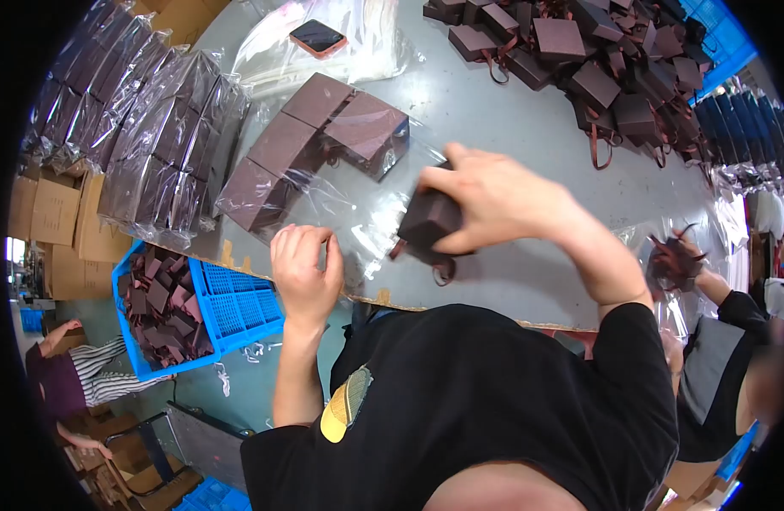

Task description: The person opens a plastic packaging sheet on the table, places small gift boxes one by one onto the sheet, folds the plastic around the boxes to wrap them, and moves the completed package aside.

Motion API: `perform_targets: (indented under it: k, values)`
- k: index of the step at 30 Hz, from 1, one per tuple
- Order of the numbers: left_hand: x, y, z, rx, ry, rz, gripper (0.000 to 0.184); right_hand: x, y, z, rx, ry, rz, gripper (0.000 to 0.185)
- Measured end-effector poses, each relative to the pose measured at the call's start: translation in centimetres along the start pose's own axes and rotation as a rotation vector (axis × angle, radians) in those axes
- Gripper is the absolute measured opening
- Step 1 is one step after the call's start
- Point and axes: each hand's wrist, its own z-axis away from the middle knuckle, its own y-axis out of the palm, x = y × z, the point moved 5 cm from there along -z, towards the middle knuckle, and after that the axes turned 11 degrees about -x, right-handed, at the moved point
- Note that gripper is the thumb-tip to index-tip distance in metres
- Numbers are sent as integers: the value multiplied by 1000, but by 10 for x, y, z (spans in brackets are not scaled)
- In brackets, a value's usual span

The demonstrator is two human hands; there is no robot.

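My right hand [503, 200] is wrapped over a small dark brown box [430, 217] with a ribbon loop hanging below it; a second box may be hidden under the palm. My left hand [307, 264] has its fingers curled at the near edge of a clear plastic bag [332, 204] and seems to pinch the film, though the fingertips are partly hidden. Inside that bag, several brown boxes [277, 145] lie flat in rows at the left. The bag's loose film spreads across the grey table between both hands.
Loose ribboned boxes [596, 68] are heaped at the far right. Filled bags [162, 145] stand on the left. A phone [318, 38] lies on stacked plastic bags. Below the table edge sits a blue crate [239, 298] beside brown pieces. A co-worker's hand [677, 260] holds ribboned items at right.
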Motion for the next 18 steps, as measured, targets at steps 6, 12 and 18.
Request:
perform_targets:
  k: [6, 12, 18]
  values:
    - [-2, -3, 2, -24, -21, 35, 10, 25, 93, -22, -665, 18, -135, 77]
    - [0, 2, 12, 40, -18, 65, 9, 33, 134, -33, -822, 96, -89, 82]
    - [2, 5, 14, 63, -28, 73, 8, 38, 138, -59, -795, 229, -67, 87]
